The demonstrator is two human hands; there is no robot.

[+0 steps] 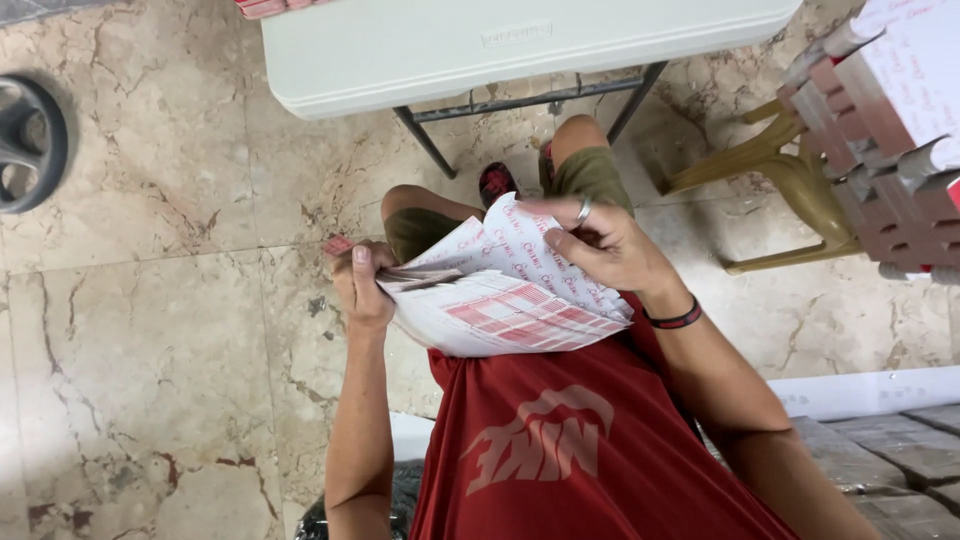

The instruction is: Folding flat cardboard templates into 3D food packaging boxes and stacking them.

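Far left we see a dark round wheel-like object (28, 143) on the marble floor (150, 330), cut off by the frame edge. Next, our left hand (360, 285) — fingers curled tight around the bound edge of a thick stack of white-and-red printed sheets (500, 315), thumb pressed on top, holding the stack over the lap. The sheets fan out to the right, upper leaves lifted and bent back. Our right hand (600, 245) sits on those lifted leaves, fingers bent and pinching them back (a ring on one finger, a dark band on the wrist) — so both hands grip the same stack, just above the red shirt (560, 440). Above it, a white folding table (500, 45) with dark metal legs. To the right, a tan plastic chair (790, 180) carrying bundled piles of similar sheets (880, 130); lower right, more wrapped grey bundles (890, 460).
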